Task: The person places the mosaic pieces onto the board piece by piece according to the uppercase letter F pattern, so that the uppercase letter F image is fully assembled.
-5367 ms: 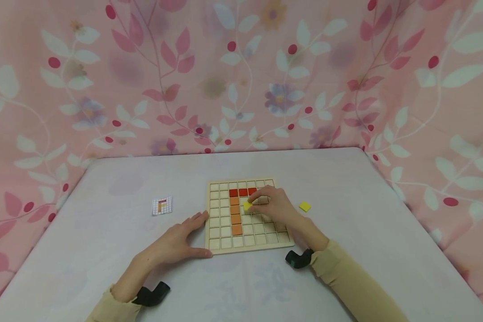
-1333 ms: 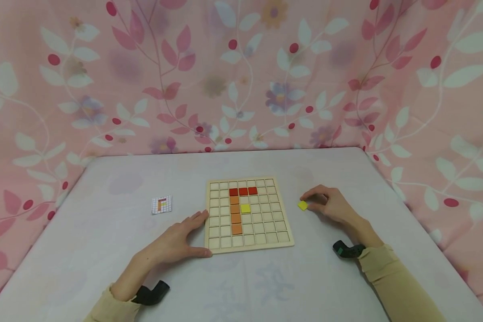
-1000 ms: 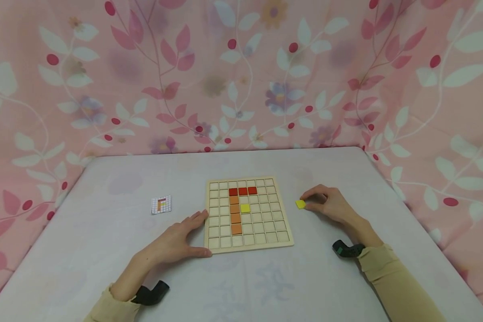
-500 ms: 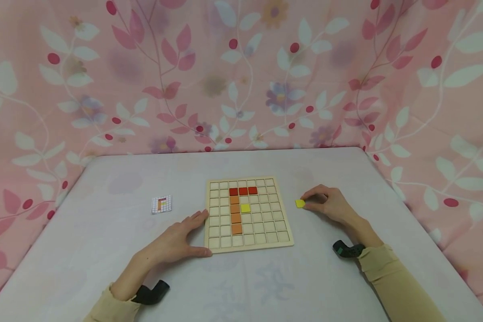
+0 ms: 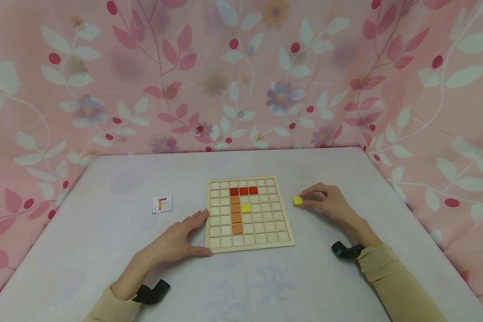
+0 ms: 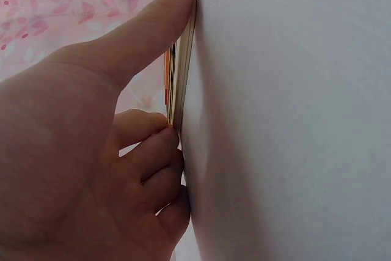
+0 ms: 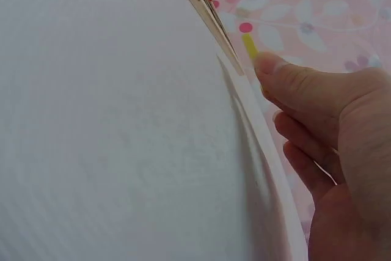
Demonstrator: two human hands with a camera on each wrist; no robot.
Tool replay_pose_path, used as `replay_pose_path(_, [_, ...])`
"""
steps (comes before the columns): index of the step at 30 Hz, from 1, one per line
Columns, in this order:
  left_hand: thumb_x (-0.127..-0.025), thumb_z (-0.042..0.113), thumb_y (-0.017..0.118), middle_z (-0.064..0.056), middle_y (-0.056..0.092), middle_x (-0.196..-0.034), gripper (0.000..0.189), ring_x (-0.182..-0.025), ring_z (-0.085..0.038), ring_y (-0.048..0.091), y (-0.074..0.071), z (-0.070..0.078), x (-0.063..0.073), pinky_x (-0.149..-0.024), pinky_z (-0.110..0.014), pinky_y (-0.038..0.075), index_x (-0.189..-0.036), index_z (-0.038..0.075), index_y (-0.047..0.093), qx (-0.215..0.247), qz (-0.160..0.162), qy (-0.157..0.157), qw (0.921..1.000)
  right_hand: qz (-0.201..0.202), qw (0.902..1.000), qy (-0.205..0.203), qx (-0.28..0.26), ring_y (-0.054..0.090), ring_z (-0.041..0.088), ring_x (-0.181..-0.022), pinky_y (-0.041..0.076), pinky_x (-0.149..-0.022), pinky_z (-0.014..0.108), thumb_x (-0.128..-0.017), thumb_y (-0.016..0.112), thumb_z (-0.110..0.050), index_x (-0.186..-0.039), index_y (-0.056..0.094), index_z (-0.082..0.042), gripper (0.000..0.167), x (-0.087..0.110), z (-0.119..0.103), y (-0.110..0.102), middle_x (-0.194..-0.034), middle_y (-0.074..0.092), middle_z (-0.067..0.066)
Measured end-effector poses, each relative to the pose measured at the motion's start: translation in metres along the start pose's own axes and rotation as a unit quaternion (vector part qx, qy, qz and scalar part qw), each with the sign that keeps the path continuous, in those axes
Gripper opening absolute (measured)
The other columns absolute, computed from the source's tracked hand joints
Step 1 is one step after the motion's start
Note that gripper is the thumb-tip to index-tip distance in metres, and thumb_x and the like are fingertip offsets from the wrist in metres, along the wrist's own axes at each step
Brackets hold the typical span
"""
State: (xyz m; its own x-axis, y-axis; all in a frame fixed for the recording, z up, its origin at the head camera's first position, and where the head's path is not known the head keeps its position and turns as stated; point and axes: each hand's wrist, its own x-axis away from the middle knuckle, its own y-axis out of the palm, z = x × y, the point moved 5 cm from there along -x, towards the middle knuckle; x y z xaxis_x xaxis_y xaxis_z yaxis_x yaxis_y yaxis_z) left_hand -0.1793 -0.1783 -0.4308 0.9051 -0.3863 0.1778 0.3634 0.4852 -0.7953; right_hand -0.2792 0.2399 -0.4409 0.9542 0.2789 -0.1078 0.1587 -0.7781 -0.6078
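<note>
My right hand (image 5: 331, 205) pinches a small yellow square tile (image 5: 297, 201) between thumb and fingertips, just right of the wooden grid board (image 5: 283, 223). In the right wrist view the tile (image 7: 249, 45) shows edge-on beyond the thumb, above the tabletop. My left hand (image 5: 177, 239) rests against the board's left side, thumb at the near left corner and fingers along the edge. On the grid, three red tiles (image 5: 243, 191) form a row, several orange tiles (image 5: 235, 218) run down from its left end, and one yellow tile (image 5: 246, 208) lies beside the orange column.
A small printed card (image 5: 162, 204) with a gridded colour pattern lies left of the board. Everything sits on a white-covered table (image 5: 249, 286), with a pink floral curtain (image 5: 209, 89) behind and at both sides. Each wrist wears a black camera mount (image 5: 152, 293).
The yellow tile earlier held over the board now lies in its grid. My right hand moved right, took the other yellow tile off the table and shifted it slightly left. The left hand stayed put.
</note>
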Motion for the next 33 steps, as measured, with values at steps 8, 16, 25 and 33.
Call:
replay_pose_path(8, [-0.073,0.060,0.081,-0.009,0.030,-0.163,0.106,-0.150,-0.039,0.026,0.001,-0.001,0.000,-0.118,-0.064,0.021,-0.158,0.022,0.032,0.001,0.001,-0.001,1.0000,-0.021,0.9996,-0.015,0.005,0.057,0.020,-0.116,0.033,-0.111,0.054,-0.081,0.084,-0.033,-0.104,0.077,-0.026,0.025,-0.005,-0.025,0.021,-0.108,0.070,-0.006])
replay_pose_path(16, [-0.072,0.061,0.081,-0.009,0.030,-0.163,0.106,-0.150,-0.039,0.026,0.001,-0.002,0.000,-0.118,-0.064,0.021,-0.158,0.022,0.032,0.005,0.000,-0.003,1.0000,-0.028,0.9986,-0.044,-0.008,0.059,0.018,-0.115,0.037,-0.110,0.050,-0.079,0.086,-0.026,-0.100,0.078,-0.025,0.023,-0.012,-0.046,0.048,-0.104,0.071,-0.008])
replay_pose_path(25, [-0.072,0.061,0.081,-0.008,0.030,-0.163,0.107,-0.150,-0.040,0.026,0.002,-0.002,0.001,-0.118,-0.064,0.020,-0.158,0.023,0.031,0.005,0.001,-0.003,1.0000,-0.025,0.9955,-0.087,-0.028,0.063,0.015,-0.105,0.042,-0.107,0.045,-0.078,0.087,-0.023,-0.098,0.079,-0.022,0.022,-0.022,-0.061,0.073,-0.099,0.071,-0.005])
replay_pose_path(33, [-0.072,0.061,0.081,-0.008,0.031,-0.163,0.107,-0.150,-0.040,0.025,0.001,-0.002,0.000,-0.118,-0.065,0.019,-0.158,0.022,0.031,0.005,0.002,0.000,1.0000,-0.024,0.9944,-0.103,-0.010,0.066,0.009,-0.096,0.052,-0.093,0.034,-0.080,0.086,-0.023,-0.098,0.078,-0.024,0.020,-0.031,-0.069,0.091,-0.099,0.069,-0.008])
